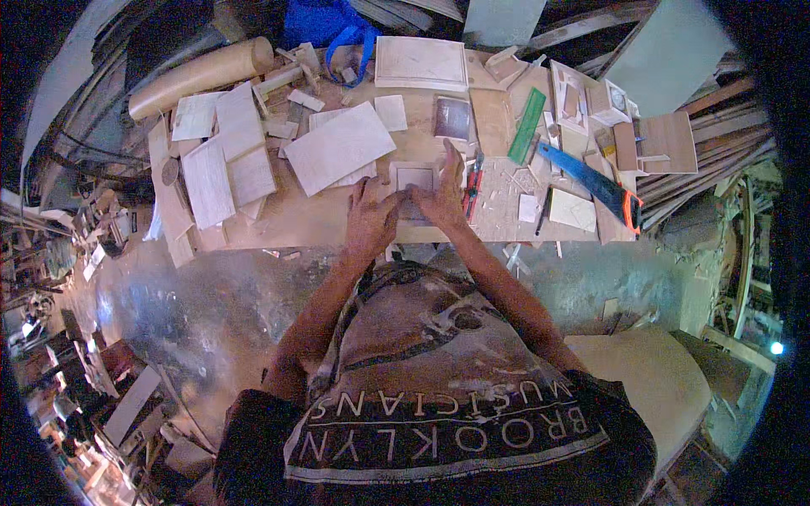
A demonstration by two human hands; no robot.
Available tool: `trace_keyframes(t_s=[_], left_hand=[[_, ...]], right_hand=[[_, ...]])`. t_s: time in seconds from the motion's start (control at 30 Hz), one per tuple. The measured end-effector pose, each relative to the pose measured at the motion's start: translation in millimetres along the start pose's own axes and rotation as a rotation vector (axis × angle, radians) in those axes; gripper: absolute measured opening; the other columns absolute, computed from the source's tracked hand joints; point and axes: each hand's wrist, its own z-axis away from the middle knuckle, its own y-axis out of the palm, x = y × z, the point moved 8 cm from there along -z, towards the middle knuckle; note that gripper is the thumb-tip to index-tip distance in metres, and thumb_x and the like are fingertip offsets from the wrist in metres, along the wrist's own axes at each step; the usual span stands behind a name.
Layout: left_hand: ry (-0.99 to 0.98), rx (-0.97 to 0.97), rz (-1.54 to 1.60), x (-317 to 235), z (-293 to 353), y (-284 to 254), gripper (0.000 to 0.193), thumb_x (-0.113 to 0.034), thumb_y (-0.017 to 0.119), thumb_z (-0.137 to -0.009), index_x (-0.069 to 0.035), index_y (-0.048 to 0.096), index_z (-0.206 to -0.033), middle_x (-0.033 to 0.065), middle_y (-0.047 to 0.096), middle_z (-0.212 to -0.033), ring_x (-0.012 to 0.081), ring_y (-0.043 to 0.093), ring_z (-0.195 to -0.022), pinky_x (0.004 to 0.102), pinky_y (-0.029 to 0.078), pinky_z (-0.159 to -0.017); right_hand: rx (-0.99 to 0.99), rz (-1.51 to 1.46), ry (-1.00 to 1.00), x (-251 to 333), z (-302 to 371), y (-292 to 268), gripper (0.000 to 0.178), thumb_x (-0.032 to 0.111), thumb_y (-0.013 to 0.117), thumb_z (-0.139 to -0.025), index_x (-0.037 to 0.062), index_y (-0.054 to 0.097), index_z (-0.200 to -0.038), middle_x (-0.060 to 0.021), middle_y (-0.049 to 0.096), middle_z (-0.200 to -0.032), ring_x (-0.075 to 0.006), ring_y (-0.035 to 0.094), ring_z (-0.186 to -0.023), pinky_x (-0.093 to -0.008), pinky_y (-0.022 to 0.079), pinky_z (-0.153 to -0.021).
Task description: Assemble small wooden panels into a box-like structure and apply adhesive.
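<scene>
Near the front edge of the workbench (321, 228), a small square wooden frame (415, 168) lies between my two hands, with a greyish panel inside its pale border. My left hand (371, 215) grips its left side, the thumb reaching in over the lower part. On the other side, my right hand (439, 202) holds the right edge, its index finger stretched along it and its thumb across the front. Both hands cover part of the frame. Just right of my right hand lie red-and-black tools (473, 187), their exact kind unclear.
Wooden boards (337, 148) lie to the left, before a thick roll (202, 78). A dark square panel (452, 117) sits beyond the frame. Rightward are a green strip (527, 125), a blue handsaw (582, 179) and an open wooden box (662, 145). A blue bag (329, 25) stands at the back.
</scene>
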Motion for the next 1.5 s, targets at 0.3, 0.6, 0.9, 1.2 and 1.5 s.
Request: trace_keyframes(t_s=[0.3, 0.6, 0.9, 1.2, 1.5], left_hand=[[-0.229, -0.223, 0.399, 13.7, 1.4, -26.3, 0.028, -0.006, 0.065, -0.077, -0.003, 0.064, -0.105, 0.0166, 0.055, -0.111, 0.0372, 0.051, -0.107, 0.0455, 0.044, -0.092], [-0.308, -0.207, 0.527, 38.0, 5.4, -23.6, 0.031, -0.002, 0.069, -0.071, -0.003, 0.064, -0.102, 0.0135, 0.059, -0.102, 0.0337, 0.055, -0.1, 0.0425, 0.045, -0.09], [-0.247, 0.01, 0.531, 23.4, -12.5, -3.4, 0.039, -0.003, 0.072, -0.067, -0.012, 0.067, -0.104, 0.0112, 0.049, -0.122, 0.0321, 0.044, -0.118, 0.0438, 0.04, -0.101], [-0.051, -0.051, 0.348, 6.2, -22.1, -12.5, 0.034, -0.006, 0.07, -0.07, -0.007, 0.066, -0.104, 0.0132, 0.046, -0.126, 0.0331, 0.04, -0.12, 0.0416, 0.035, -0.105], [-0.443, -0.379, 0.433, 114.9, 59.7, -23.7, 0.019, -0.012, 0.066, -0.083, -0.004, 0.065, -0.1, 0.0099, 0.067, -0.095, 0.0193, 0.062, -0.08, 0.0327, 0.051, -0.073]], right_hand=[[-0.11, -0.46, 0.032, -44.0, 2.4, -33.5, 0.087, 0.0, 0.068, -0.076, 0.0066, 0.019, -0.147, -0.0164, 0.033, -0.141, -0.0273, 0.044, -0.12, -0.0384, 0.042, -0.098], [-0.354, -0.342, 0.284, -119.4, 73.0, -117.2, 0.068, 0.0, 0.067, -0.08, 0.0053, 0.036, -0.14, -0.0143, 0.04, -0.136, -0.0238, 0.048, -0.113, -0.0358, 0.046, -0.092], [-0.427, -0.373, 0.396, -167.5, 142.9, -134.7, 0.063, 0.006, 0.068, -0.082, 0.0068, 0.04, -0.139, -0.0111, 0.044, -0.13, -0.0205, 0.052, -0.101, -0.035, 0.047, -0.086], [-0.369, -0.223, 0.513, -172.4, 155.8, -137.5, 0.06, 0.014, 0.067, -0.082, 0.0038, 0.042, -0.136, -0.0126, 0.047, -0.128, -0.0187, 0.053, -0.096, -0.0342, 0.048, -0.083], [-0.458, -0.394, 0.509, -213.8, 185.5, -161.8, 0.057, 0.012, 0.064, -0.085, 0.0049, 0.04, -0.136, -0.0066, 0.051, -0.117, -0.0181, 0.056, -0.094, -0.0338, 0.048, -0.082]])
